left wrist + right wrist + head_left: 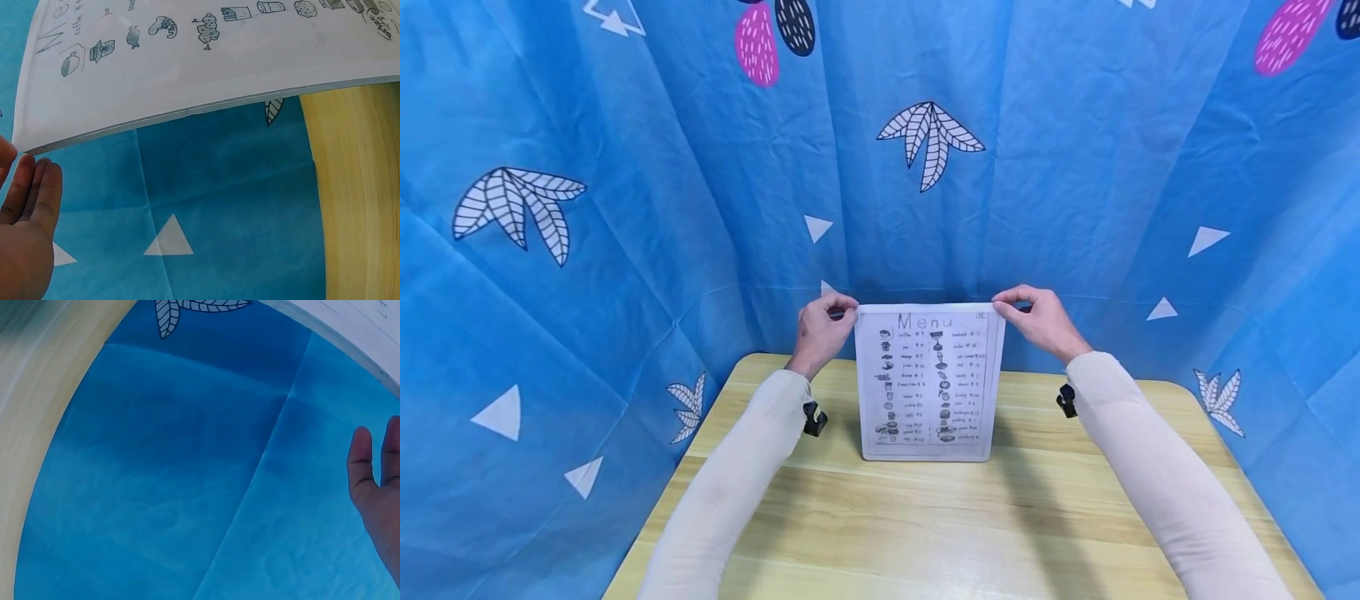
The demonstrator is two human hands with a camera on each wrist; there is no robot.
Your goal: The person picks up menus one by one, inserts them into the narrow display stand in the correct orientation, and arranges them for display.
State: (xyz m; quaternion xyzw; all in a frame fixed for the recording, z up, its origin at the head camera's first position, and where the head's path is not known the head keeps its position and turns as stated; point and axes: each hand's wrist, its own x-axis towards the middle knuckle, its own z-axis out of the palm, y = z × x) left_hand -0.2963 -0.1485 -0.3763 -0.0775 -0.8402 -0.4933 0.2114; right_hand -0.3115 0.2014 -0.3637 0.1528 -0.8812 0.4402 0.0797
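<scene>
A white menu board [929, 383], headed "Menu" and covered with two columns of small drawings and prices, stands nearly upright on the wooden table in the head view. My left hand [824, 330] pinches its top left corner between thumb and fingers. At the top right corner, my right hand [1039, 318] pinches it the same way. The left wrist view shows the menu board [206, 56] from its side edge, with the left hand [28, 231] at its corner. Only a strip of the board appears in the right wrist view, above the right hand [381, 494].
The light wooden table [925, 533] has rounded far corners. Blue fabric [1060, 167] with leaf and triangle prints hangs behind the table and along both sides. A black strap piece [814, 418] sits at the left wrist, another [1066, 401] at the right.
</scene>
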